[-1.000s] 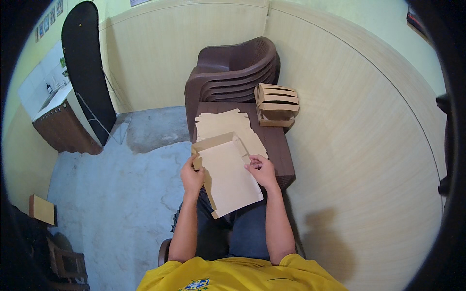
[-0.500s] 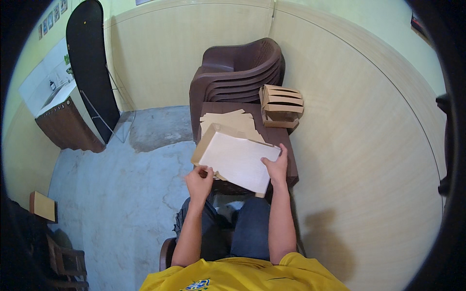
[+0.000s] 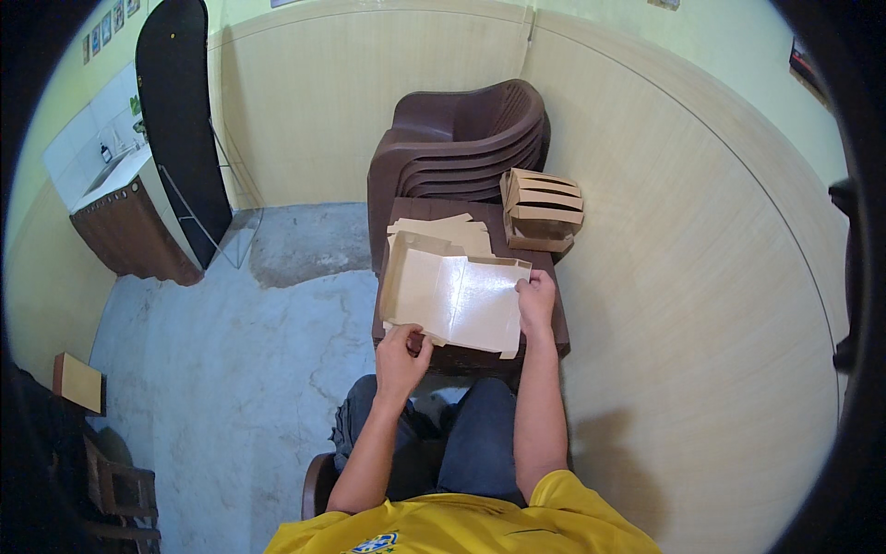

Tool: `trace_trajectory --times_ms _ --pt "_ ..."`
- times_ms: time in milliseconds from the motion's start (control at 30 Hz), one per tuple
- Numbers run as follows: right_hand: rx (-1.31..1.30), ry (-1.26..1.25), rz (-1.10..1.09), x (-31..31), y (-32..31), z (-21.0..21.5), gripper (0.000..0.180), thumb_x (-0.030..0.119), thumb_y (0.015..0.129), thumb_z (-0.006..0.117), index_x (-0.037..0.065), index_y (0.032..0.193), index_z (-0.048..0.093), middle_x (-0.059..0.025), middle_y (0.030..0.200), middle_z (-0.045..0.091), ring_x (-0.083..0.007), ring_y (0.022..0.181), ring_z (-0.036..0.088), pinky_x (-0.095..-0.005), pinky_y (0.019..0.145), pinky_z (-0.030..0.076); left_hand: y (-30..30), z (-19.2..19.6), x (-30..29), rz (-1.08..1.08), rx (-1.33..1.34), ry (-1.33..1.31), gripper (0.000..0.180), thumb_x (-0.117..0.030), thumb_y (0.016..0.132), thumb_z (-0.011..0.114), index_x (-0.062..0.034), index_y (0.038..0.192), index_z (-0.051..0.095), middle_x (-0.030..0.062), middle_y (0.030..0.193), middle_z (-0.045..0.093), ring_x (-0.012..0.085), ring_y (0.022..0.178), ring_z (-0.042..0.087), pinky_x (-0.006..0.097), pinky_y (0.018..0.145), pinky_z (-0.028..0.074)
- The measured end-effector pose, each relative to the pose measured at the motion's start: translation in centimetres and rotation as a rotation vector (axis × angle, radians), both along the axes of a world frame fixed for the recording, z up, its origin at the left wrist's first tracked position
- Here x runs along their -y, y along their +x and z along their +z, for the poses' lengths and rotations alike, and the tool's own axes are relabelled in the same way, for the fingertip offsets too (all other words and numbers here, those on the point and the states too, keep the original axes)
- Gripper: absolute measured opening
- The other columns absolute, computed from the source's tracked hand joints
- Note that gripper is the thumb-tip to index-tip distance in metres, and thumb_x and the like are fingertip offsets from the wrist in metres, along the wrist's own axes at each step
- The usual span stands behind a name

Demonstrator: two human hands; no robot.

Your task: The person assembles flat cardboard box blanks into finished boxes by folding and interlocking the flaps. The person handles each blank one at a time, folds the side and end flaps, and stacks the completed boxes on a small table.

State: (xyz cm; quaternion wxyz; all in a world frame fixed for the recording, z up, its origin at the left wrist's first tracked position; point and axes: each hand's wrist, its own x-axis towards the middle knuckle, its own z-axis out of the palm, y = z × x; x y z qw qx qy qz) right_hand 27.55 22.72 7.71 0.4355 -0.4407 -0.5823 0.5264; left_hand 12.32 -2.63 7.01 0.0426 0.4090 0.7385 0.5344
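Note:
A partly folded cardboard box (image 3: 487, 297) lies spread in front of me over the brown table (image 3: 496, 222), its pale inner face shiny with glare. Its left part has raised side walls, while the right panel lies nearly flat past a crease. At the near left corner, my left hand (image 3: 403, 358) is closed, thumb and fingers bent at the side flap. My right hand (image 3: 537, 303) grips the right edge, its thumb on the inner face and the other fingers partly hidden. Flat cardboard blanks (image 3: 448, 227) lie just behind the box.
Folded cardboard boxes (image 3: 543, 210) are piled at the table's far right, by the wall. Stacked brown plastic chairs (image 3: 461, 138) stand behind the table. A tall black board (image 3: 187, 129) leans near a curtained sink counter (image 3: 138, 235). A wooden chair (image 3: 125, 489) sits at lower left.
The box has been lowered and tipped flatter onto the table, and a crease now shows across its inside. My left hand shifted right; my right hand moved slightly along the right edge.

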Motion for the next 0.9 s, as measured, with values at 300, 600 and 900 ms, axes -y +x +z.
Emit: trace_trajectory --times_ms 300,600,900 --pt "0.326 0.148 0.291 -1.0 0.3 -0.6 0.06 -0.007 0.096 0.071 0.003 0.152 0.055 -0.0187 0.123 0.078 -0.0246 0.108 0.075 -0.0374 0.093 0.058 0.7 1.6 1.2 -0.178 0.111 -0.285 0.035 -0.03 0.095 0.078 -0.0023 0.116 0.081 0.0159 0.088 0.081 0.0289 0.08 0.08 0.041 0.078 0.063" --pt "0.805 0.484 0.077 -2.7 -1.7 -0.9 0.033 0.012 0.075 0.093 0.001 0.102 0.078 -0.0222 0.099 0.078 -0.0395 0.1 0.076 -0.0478 0.092 0.059 0.3 3.6 1.4 -0.32 0.116 -0.232 0.031 -0.029 0.097 0.079 -0.002 0.112 0.081 0.0154 0.086 0.081 0.0268 0.078 0.08 0.038 0.075 0.062" --pt "1.067 0.578 0.091 -1.6 -4.3 -0.4 0.023 0.005 0.087 0.076 0.003 0.11 0.077 -0.0275 0.102 0.077 -0.0477 0.105 0.074 -0.0553 0.093 0.06 -0.6 3.5 1.0 -0.271 0.119 -0.063 0.022 -0.019 0.097 0.078 -0.0006 0.108 0.081 0.0157 0.086 0.081 0.0264 0.074 0.079 0.037 0.073 0.062"
